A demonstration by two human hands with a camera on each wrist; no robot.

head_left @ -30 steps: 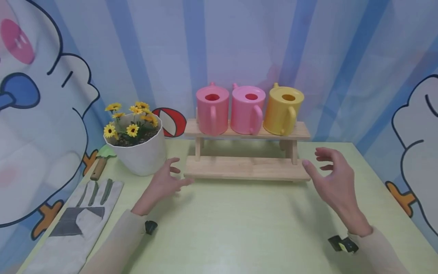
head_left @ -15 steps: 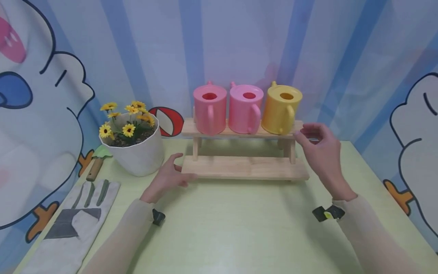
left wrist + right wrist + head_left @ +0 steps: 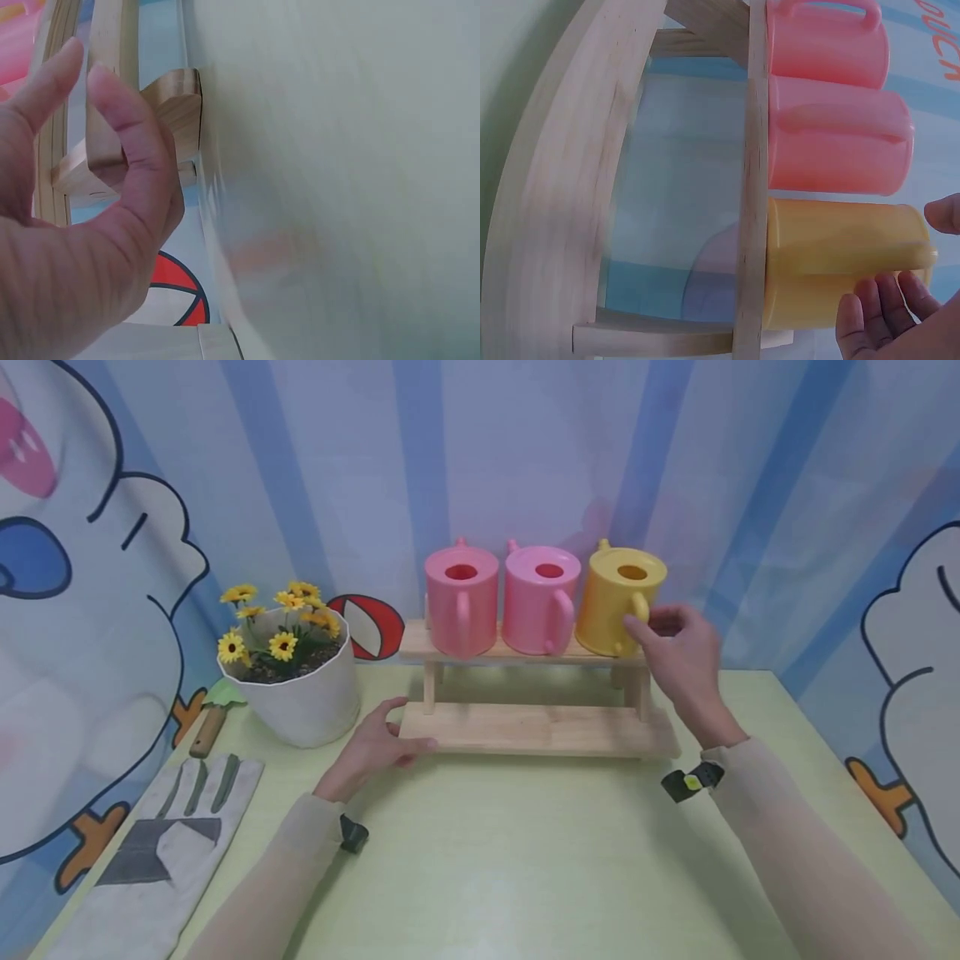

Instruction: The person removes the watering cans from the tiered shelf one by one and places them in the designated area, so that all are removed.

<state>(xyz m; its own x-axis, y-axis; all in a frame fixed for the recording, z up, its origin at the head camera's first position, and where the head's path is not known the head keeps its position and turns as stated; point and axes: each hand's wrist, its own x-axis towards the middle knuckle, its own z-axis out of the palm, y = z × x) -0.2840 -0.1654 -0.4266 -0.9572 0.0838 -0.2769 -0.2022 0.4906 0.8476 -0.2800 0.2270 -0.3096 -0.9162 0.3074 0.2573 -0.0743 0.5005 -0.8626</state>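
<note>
A two-step wooden stand [image 3: 540, 728] bears three watering cans: a darker pink can [image 3: 461, 602], a lighter pink can [image 3: 538, 606] and a yellow can [image 3: 611, 606]. Their handles face me. My right hand [image 3: 684, 656] is at the yellow can's handle [image 3: 870, 259]. In the right wrist view its fingertips [image 3: 889, 300] lie along one side of the handle, and the thumb stands off from the other side. My left hand [image 3: 373, 745] holds the left end of the lower step, with thumb and a bent finger [image 3: 154, 157] about the plank [image 3: 112, 75].
Left of the stand stands a white pot [image 3: 307, 706] with yellow flowers [image 3: 282, 645]. Behind a grey-white glove [image 3: 161, 852] lies a small trowel with a wooden handle [image 3: 207, 731]. A printed curtain [image 3: 510, 460] hangs right behind the table [image 3: 487, 860].
My right hand has come in leftward and up, from beside the stand to the yellow can's handle. My left hand has moved slightly right onto the lower step's end.
</note>
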